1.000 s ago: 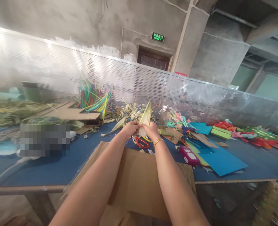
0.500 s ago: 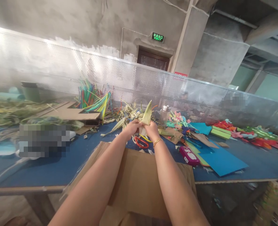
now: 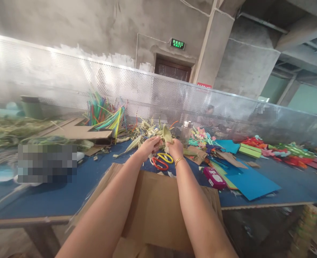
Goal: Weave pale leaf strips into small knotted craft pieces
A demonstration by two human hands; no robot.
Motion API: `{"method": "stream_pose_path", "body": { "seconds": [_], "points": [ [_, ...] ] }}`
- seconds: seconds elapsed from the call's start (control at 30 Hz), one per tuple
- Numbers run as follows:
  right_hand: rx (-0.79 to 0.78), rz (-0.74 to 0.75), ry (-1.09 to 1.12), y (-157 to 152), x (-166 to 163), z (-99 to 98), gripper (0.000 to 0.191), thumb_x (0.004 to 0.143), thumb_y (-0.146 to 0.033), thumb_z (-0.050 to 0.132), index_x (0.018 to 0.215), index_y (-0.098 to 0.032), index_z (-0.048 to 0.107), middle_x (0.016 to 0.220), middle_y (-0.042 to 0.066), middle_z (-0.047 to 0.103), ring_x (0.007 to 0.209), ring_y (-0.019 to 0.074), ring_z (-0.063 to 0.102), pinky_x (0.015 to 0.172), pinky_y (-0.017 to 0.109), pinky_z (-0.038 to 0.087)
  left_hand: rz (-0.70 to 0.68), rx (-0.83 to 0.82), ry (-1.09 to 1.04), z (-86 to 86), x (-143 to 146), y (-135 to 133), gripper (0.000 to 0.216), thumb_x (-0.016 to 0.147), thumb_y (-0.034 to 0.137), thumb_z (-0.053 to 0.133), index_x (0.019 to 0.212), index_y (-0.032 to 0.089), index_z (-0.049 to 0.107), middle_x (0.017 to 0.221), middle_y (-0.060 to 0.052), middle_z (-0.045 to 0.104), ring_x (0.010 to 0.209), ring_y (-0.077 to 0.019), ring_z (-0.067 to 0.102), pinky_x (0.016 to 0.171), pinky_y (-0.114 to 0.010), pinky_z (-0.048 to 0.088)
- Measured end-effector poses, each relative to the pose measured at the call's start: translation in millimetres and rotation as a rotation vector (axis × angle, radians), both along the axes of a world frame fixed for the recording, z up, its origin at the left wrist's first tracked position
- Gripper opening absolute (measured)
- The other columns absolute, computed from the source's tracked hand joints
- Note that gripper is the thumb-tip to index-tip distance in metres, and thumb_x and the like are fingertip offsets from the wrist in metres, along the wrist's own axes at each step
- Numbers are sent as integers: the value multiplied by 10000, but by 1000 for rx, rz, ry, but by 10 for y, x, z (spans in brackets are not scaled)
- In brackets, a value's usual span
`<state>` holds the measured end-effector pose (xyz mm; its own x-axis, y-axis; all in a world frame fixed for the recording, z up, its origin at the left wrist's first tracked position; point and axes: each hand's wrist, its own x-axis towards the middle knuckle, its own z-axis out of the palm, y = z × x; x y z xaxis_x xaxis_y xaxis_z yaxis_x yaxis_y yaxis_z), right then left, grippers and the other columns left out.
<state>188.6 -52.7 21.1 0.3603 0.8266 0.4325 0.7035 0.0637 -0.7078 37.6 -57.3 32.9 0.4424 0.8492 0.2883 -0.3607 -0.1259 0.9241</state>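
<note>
A pale green leaf that looks like a corn husk (image 3: 167, 134) rises from my right hand (image 3: 175, 147), its fingers closed round the lower end. To the left, my left hand (image 3: 151, 146) is closed in a pinch, a small gap away from the right one; what sits between its fingertips is too small to make out. Just below both hands lie scissors with a red handle loop (image 3: 160, 163) and a yellow handle loop (image 3: 165, 158) on the blue tabletop. Behind the hands spreads a heap of dry husk pieces (image 3: 147, 128).
Cardboard (image 3: 158, 208) covers the table edge before me. A clear bottle (image 3: 185, 132) stands behind my right hand. Rightward are a purple box (image 3: 214, 178) and blue sheets (image 3: 251, 182). Colourful pipe cleaners (image 3: 99, 111) and cut cardboard (image 3: 75, 129) lie left. A perforated metal screen (image 3: 169, 91) closes the back.
My hands have drawn apart, the left one moving off the husk while the right keeps it. The husk has dipped lower, and the yellow loop shows more fully.
</note>
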Motion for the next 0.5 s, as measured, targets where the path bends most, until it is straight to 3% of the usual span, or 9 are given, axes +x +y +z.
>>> {"method": "stream_pose_path", "body": {
  "seconds": [0.17, 0.27, 0.4, 0.5],
  "points": [
    [-12, -43, 110, 89, 74, -60, 211, 696, -328, 581, 788, -170, 687, 727, 57, 685, 638, 170, 605, 570, 240, 411, -128, -30, -271, 115, -40, -55, 263, 791, 407, 657, 732, 158, 594, 541, 37, 396, 501, -71, 397, 510, -179, 387],
    [-2, -85, 105, 140, 111, -116, 175, 679, -312, 581, 732, -174, 674, 678, 62, 674, 629, 177, 617, 567, 242, 425, -130, -84, -385, 204, -83, -144, 236, 832, 393, 620, 750, 172, 603, 605, 18, 446, 576, -82, 464, 582, -192, 446],
    [19, -89, 199, 171, 194, -178, 115, 653, -262, 596, 696, -174, 656, 595, 68, 648, 579, 184, 623, 512, 241, 431, 45, -73, -558, 297, -241, -197, 239, 883, 429, 547, 794, 222, 627, 639, 8, 493, 625, -88, 498, 602, -190, 458],
    [31, -101, 379, 174, 198, -184, 174, 644, -243, 613, 783, -148, 656, 598, 65, 646, 485, 162, 581, 434, 234, 412, 200, -14, -689, 315, -378, -133, 220, 879, 464, 544, 881, 271, 650, 627, 25, 508, 593, -71, 488, 561, -162, 432]
  ]
}}
